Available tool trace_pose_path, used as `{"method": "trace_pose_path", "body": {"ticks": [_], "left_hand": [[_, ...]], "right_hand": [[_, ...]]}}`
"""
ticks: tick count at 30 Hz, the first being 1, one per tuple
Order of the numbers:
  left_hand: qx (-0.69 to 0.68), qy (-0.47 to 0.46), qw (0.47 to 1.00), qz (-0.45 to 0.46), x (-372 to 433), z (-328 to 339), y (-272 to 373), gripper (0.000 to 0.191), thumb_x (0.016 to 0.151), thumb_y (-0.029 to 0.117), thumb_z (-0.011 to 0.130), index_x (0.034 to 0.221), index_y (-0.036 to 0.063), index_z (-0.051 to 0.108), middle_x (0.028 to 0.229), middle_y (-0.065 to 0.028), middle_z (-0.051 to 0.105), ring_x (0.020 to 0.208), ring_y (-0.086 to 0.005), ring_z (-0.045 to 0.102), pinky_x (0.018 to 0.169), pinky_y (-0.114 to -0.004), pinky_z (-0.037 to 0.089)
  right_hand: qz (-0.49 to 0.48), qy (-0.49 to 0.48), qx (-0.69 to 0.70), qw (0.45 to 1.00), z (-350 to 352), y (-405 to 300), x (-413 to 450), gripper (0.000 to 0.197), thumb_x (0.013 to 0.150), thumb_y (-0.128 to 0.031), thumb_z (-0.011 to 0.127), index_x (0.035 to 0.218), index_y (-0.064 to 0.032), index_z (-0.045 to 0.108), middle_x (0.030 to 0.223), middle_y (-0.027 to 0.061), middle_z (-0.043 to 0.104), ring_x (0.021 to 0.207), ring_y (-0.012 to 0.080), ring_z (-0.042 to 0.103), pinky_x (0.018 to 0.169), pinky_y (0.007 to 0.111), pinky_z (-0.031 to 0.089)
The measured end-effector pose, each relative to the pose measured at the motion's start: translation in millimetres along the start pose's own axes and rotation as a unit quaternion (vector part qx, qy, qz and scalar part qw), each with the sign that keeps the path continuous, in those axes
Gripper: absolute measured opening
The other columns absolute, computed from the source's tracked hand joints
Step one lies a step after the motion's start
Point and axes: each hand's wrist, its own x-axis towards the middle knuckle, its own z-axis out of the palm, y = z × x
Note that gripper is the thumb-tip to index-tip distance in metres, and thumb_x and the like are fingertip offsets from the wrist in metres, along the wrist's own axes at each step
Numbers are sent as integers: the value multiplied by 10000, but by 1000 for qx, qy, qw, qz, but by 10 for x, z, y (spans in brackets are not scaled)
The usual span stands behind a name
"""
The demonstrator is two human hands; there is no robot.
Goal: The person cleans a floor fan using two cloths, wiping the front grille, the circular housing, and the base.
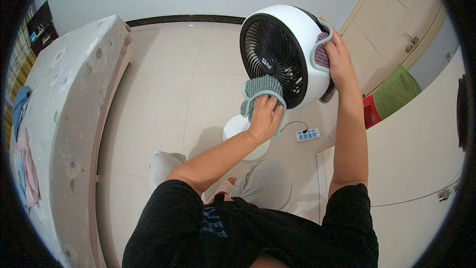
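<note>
A white fan point(279, 15) with a black front grille point(274, 44) stands before me on a round white base point(234, 126). My left hand point(264, 117) grips a green striped cleaning cloth point(262, 84) and presses it against the lower edge of the grille. On the far right side of the fan housing, my right hand point(339, 59) holds a purple striped cloth point(321, 52) with a pale border against the shell. Part of that cloth hangs below the hand. The fan's stem is mostly hidden behind my left hand and the green cloth.
A power strip point(308, 134) with a plugged-in cord lies on the tiled floor point(160, 93). At left is a bed point(80, 82) with a floral cover and clothes. A green basket point(396, 87) and a red container point(370, 111) stand by the wooden door point(386, 18). A white surface point(405, 163) borders my right.
</note>
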Motion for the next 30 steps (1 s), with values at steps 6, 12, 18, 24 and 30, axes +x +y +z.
{"method": "trace_pose_path", "body": {"ticks": [6,12,18,24,30], "left_hand": [[-7,47,997,59,220,36,72,219,797,102,487,961,-42,477,896,-199,435,844,-372,402,764,-428,327],[-61,30,994,80,194,-13,353,212,774,91,506,943,-34,482,915,-206,445,855,-375,411,775,-421,338],[-8,30,997,66,248,-98,133,196,771,40,492,943,-54,490,1003,-231,446,931,-400,410,848,-443,327],[-14,71,997,28,275,-110,275,235,764,0,467,992,-50,482,1002,-207,429,910,-363,418,824,-402,342],[-36,77,996,34,314,-136,358,239,750,-8,475,986,-46,484,981,-200,424,895,-344,419,793,-397,349]], "right_hand": [[-20,-2,-8,1000,-18,44,18,394,814,-145,451,1201,-84,486,1212,122,474,1102,208,461,930,293,343],[-26,-5,12,1000,-31,77,2,390,818,-147,455,1201,-78,483,1206,122,477,1105,210,455,941,296,330],[-47,-7,1,999,-31,122,15,406,806,-162,469,1207,-93,476,1230,119,457,1142,233,419,964,304,304],[-36,15,-57,998,-48,75,-43,408,792,-158,480,1192,-76,478,1220,126,461,1152,255,405,982,314,281],[-71,11,-38,997,-32,109,-58,409,782,-156,473,1180,-66,481,1207,138,471,1126,266,431,970,315,300]]}}
